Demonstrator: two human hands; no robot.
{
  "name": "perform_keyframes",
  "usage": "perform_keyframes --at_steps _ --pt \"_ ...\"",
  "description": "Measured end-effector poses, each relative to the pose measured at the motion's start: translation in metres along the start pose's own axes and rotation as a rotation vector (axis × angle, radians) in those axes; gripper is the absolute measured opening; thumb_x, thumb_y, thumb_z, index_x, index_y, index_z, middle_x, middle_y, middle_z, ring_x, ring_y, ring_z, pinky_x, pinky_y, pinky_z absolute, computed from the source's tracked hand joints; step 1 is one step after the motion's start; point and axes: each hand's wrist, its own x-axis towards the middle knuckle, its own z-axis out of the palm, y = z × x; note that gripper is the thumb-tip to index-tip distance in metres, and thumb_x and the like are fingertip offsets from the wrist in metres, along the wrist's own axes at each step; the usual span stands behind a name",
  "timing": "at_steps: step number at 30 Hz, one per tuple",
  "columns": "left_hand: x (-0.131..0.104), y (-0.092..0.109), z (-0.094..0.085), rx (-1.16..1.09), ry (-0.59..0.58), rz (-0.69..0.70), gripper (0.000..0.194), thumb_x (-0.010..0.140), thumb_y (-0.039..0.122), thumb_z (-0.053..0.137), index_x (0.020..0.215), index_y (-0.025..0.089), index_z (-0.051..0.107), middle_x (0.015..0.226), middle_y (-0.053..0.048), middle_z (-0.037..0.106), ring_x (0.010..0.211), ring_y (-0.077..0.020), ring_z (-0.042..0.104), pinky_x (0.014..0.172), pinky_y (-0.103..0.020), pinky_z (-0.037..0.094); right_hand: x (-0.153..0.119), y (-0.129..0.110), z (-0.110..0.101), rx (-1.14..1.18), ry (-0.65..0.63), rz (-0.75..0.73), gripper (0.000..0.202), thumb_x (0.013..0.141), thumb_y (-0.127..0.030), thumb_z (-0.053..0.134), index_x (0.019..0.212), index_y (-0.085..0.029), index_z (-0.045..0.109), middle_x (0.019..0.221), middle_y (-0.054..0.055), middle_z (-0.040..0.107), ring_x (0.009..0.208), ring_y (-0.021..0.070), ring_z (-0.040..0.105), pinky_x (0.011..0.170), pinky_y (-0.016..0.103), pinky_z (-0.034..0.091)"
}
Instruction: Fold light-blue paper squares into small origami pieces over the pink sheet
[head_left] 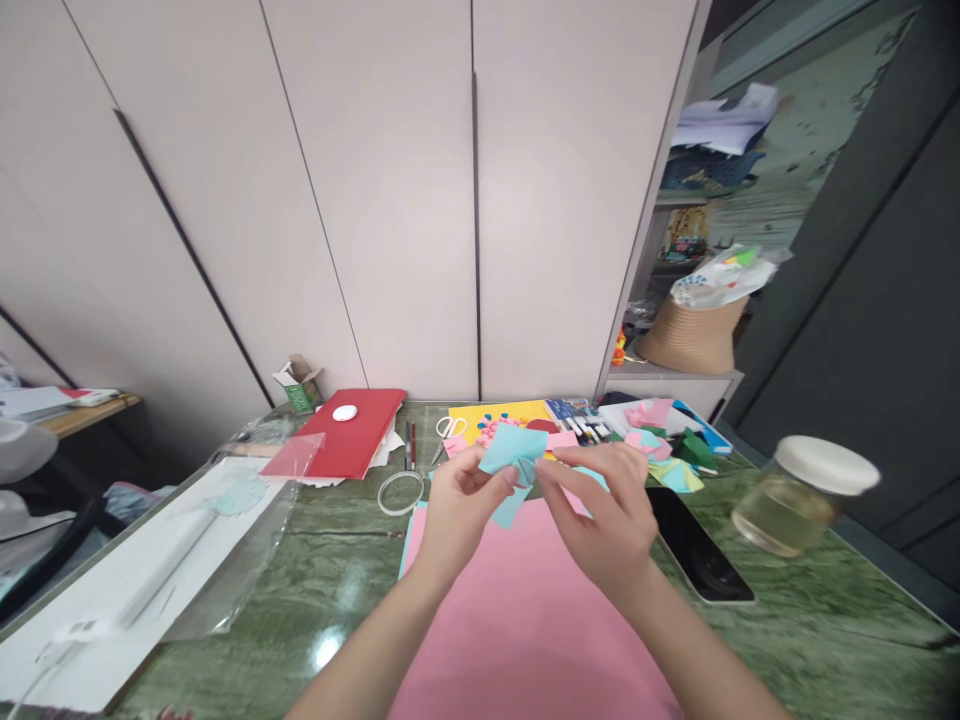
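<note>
Light blue folded paper (pixel 512 447) is held up over the table, creased and gathered near its middle. My left hand (pixel 469 505) pinches it from the left between thumb and fingers. From the right, my right hand (pixel 604 505) has its thumb and index fingertip closed at the gathered edge, with the other fingers curled. Below both hands lies a large pink sheet (pixel 532 620), with a light blue edge showing under its left side. More light blue paper shows partly hidden behind my right hand.
Around the green table (pixel 330 570) lie a roll of tape (pixel 400 493), scissors (pixel 451 428), a red folder (pixel 360 435), a black phone (pixel 701 545) and a lidded jar (pixel 799 500). Coloured paper scraps (pixel 675 472) lie at the back right. A plastic sleeve (pixel 255 540) covers the left.
</note>
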Motion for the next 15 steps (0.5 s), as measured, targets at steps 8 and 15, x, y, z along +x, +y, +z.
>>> perform_keyframes --at_steps 8,15 --pt "-0.006 -0.002 0.000 -0.072 0.005 0.022 0.012 0.070 0.026 0.065 0.070 0.015 0.061 0.059 0.001 0.052 0.056 -0.0097 0.046 0.054 -0.021 0.038 -0.011 0.008 -0.004 -0.171 -0.077 -0.312 0.026 0.073 -0.018 0.066 0.084 -0.042 0.065 0.066 -0.008 0.069 0.060 0.0132 0.063 0.073 0.035 0.035" --pt "-0.006 0.002 0.001 -0.168 -0.021 -0.036 0.012 0.071 0.025 0.064 0.080 0.016 0.063 0.067 0.000 0.056 0.061 -0.0106 0.048 0.058 -0.022 0.037 -0.004 0.008 -0.007 -0.059 -0.161 -0.380 0.030 0.076 -0.010 0.060 0.094 -0.034 0.064 0.080 -0.005 0.073 0.075 0.0142 0.066 0.077 0.034 0.038"
